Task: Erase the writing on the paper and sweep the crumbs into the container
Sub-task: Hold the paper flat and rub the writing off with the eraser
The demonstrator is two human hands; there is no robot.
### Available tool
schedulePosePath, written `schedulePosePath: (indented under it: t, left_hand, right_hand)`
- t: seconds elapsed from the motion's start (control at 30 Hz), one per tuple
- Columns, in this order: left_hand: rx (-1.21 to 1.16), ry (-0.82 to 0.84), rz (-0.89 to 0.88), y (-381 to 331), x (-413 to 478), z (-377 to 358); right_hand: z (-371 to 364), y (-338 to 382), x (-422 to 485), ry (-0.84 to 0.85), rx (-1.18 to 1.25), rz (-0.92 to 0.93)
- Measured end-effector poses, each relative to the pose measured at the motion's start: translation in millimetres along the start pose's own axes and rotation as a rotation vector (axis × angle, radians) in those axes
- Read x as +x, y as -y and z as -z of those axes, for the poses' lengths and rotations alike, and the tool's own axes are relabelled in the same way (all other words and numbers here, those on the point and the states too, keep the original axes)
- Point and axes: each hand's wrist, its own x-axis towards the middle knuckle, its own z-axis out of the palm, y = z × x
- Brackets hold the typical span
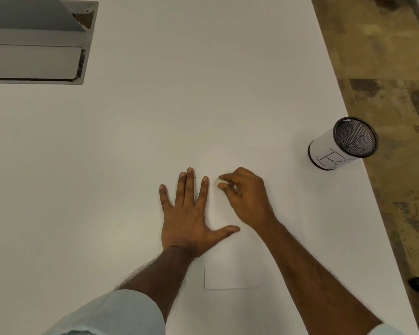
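- The right grip (244, 197), just right of the frame's centre, pinches a small pale eraser (218, 183) between thumb and fingertips. The eraser's end is down on the paper (232, 269).
- The left grip (186, 213) is released and holds nothing. Its palm is flat and its fingers spread, pressing partly on the sheet's left edge and partly on the bench (131, 129).
- The paper lies at lower centre, white on white, so its upper edges are hard to trace. The container (334, 151) stands at middle right near the bench's edge, well apart from the sheet.
- The step looks like rubbing out. Short, light strokes directed away from the flat hand should pull the sheet taut rather than buckle it.
- The pinning hand is best placed close beside the rubbed patch.
- Only a tiny dark stroke (195, 177) shows beside the left fingertips, and other writing is too faint to tell. The area under those fingers probably needs checking.
- No crumbs can be made out, so a gentle sweep toward the container side should avoid scattering them.
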Motion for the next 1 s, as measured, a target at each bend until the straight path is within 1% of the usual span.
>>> schedulePosePath:
  t: [0.13, 0.3, 0.47, 0.67, 0.77, 0.83, 0.93, 1.0]
  left_hand:
    - [-0.006, -0.009, -0.004, -0.1, 0.2, 0.1]
    - [-0.001, -0.005, -0.005, -0.5, 0.4, 0.5]
    - [0.008, -0.002, 0.007, -1.0, 1.4, 0.2]
    - [0.019, 0.008, 0.011, -0.8, 1.7, -0.1]
    - [0.014, 0.001, 0.005, -0.9, 1.4, -0.3]
    - [0.007, -0.009, -0.002, -0.8, 1.1, -0.8]
    - [0.005, -0.009, -0.005, -0.3, 0.5, -0.6]
    - [0.017, 0.002, -0.005, -0.6, 0.5, -0.5]
  right_hand:
    - [-4.0, 1.1, -5.7, -0.006, -0.015, -0.02]
    - [-4.0, 4.8, -1.0, 0.053, -0.005, -0.027]
    - [-5.4, 5.7, -1.3, 0.038, -0.026, -0.072]
    - [-5.2, 3.0, -1.5, 0.04, -0.018, -0.063]
    - [-3.6, 1.9, 0.2, 0.061, -0.015, -0.008]
    - [-3.0, -0.5, 5.0, 0.027, -0.031, 0.014]
    - [-3.5, -0.5, 9.4, -0.071, -0.053, -0.03]
    - [-5.3, 2.3, 2.8, -0.012, -0.027, -0.025]
